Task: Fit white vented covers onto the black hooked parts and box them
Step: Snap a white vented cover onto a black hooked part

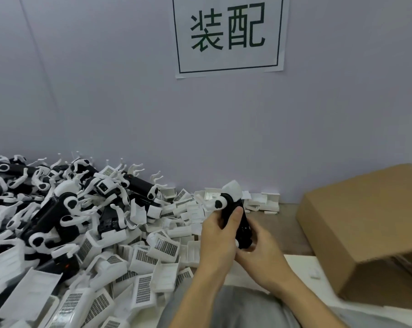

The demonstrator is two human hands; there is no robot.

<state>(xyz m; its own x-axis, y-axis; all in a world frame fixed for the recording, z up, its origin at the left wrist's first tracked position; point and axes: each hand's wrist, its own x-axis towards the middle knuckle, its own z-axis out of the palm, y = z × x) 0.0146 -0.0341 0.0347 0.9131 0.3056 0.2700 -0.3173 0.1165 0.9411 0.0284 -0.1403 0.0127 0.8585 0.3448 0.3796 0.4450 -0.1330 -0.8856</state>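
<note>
I hold one black hooked part (244, 229) upright over the table's middle, its white hook end (232, 191) pointing up. My left hand (220, 235) grips its upper body with the thumb laid across the front. My right hand (261, 252) curls round its lower end from the right. To the left lies a large heap of black hooked parts (58, 209) with white hooks. In front of that heap, loose white vented covers (164, 247) are spread in a pile. Whether a cover sits on the held part is hidden by my fingers.
A brown cardboard box (366, 221) stands at the right, its flap raised toward me. A grey wall with a printed sign (228, 34) closes the back. More white covers (261, 201) lie along the wall behind my hands.
</note>
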